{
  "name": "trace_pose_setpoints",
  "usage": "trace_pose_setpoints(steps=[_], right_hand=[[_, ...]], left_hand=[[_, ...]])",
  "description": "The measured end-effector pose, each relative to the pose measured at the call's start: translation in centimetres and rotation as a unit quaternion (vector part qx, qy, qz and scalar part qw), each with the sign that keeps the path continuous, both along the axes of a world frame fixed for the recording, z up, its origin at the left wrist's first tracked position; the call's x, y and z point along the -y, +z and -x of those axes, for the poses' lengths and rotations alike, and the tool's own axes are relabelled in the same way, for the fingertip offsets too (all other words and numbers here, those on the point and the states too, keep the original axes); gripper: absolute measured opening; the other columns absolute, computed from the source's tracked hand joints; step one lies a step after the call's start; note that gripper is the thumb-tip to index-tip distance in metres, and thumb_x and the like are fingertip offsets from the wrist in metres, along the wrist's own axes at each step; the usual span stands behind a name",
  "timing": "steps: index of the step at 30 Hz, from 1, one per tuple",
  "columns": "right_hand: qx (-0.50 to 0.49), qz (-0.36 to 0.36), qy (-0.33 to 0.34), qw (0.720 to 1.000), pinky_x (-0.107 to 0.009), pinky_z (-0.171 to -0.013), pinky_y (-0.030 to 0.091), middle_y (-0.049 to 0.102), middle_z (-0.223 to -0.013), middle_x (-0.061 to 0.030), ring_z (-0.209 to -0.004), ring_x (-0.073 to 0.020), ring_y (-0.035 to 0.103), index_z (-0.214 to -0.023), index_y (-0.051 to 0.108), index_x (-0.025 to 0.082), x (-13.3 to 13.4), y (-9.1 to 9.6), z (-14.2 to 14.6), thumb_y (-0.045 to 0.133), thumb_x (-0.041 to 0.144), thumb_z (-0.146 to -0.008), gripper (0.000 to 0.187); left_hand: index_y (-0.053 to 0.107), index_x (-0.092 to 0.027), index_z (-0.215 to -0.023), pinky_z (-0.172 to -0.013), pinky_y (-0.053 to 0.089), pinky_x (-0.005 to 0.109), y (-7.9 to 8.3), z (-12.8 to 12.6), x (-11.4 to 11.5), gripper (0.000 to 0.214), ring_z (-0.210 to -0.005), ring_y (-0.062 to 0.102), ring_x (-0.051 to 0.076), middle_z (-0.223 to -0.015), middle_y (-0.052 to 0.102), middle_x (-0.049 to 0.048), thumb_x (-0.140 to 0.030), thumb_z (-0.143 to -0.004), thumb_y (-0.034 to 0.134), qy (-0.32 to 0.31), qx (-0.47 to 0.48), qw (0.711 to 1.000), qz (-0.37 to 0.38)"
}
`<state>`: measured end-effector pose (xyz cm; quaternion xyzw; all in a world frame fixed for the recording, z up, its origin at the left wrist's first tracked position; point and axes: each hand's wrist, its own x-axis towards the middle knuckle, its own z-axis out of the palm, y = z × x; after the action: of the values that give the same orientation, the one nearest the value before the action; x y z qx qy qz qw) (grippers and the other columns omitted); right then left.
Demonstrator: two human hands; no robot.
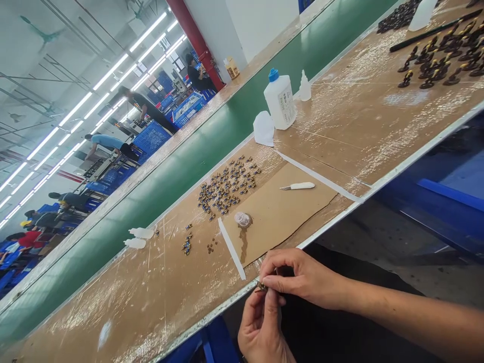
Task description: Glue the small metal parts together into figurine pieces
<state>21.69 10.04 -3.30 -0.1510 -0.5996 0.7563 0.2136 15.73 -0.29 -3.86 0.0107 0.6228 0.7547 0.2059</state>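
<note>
At the near edge of the workbench, my left hand (261,330) and my right hand (298,277) meet fingertip to fingertip. Pinched between them is a small dark-and-gold piece (260,286), mostly hidden by the fingers. Beyond my hands lies a cardboard sheet (280,217). On it are a white-handled craft knife (301,186) and a small clear cup or lump (242,219) with a wet-looking dark streak beside it. Many small blue-and-gold pieces (227,186) are spread behind the sheet, with several more (186,244) to the left near tiny brown dots (212,246).
A white bottle with a blue cap (280,101), a dropper bottle (304,86) and a crumpled white paper (263,129) stand farther back. Two squeeze bottles (140,233) lie at left. Dark figurines (442,60) fill the far right. A green conveyor belt (181,176) runs behind; people work beyond.
</note>
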Motion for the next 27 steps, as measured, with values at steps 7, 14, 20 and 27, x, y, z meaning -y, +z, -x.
trace_pose_setpoints(steps=[7,14,20,27], right_hand=[[-0.006,0.176,0.068,0.982,-0.023,-0.058,0.041,0.057,-0.064,-0.0008,-0.056,-0.0093,0.052,-0.072,0.060,0.011,-0.15,0.40,-0.13,0.063,0.035,-0.077,0.024],[0.002,0.193,0.070,0.979,-0.023,-0.064,0.039,0.059,-0.065,-0.0011,-0.061,-0.0092,0.051,-0.073,0.063,0.011,-0.35,0.39,-0.33,0.065,0.035,-0.076,0.024],[0.028,0.202,0.050,0.978,-0.023,-0.067,0.036,0.060,-0.069,-0.0008,-0.066,-0.0094,0.048,-0.073,0.065,0.011,-0.27,0.62,-0.40,0.068,0.035,-0.072,0.024],[0.009,0.184,0.057,0.981,-0.026,-0.076,0.037,0.061,-0.075,-0.0014,-0.075,-0.0115,0.050,-0.076,0.065,0.011,-0.33,0.48,-0.37,0.068,0.035,-0.073,0.024]], left_hand=[[0.068,-0.014,-0.066,-0.056,0.050,0.012,0.67,-0.26,0.05,0.030,-0.050,0.060,0.006,-0.060,0.068,-0.0003,-0.027,-0.046,0.086,-0.008,-0.023,1.000,0.010],[0.068,-0.015,-0.065,-0.050,0.049,0.011,0.82,-0.38,0.02,0.031,-0.047,0.059,0.006,-0.057,0.067,-0.0010,-0.027,-0.043,0.087,0.006,-0.028,1.000,0.008],[0.068,-0.016,-0.065,-0.054,0.050,0.011,0.84,-0.48,-0.03,0.031,-0.052,0.061,0.007,-0.059,0.068,-0.0017,-0.028,-0.044,0.087,0.005,-0.042,0.999,0.010],[0.069,-0.016,-0.068,-0.064,0.052,0.011,0.93,-0.65,-0.20,0.031,-0.061,0.065,0.008,-0.065,0.071,-0.0015,-0.027,-0.045,0.087,0.013,-0.059,0.998,0.016]])
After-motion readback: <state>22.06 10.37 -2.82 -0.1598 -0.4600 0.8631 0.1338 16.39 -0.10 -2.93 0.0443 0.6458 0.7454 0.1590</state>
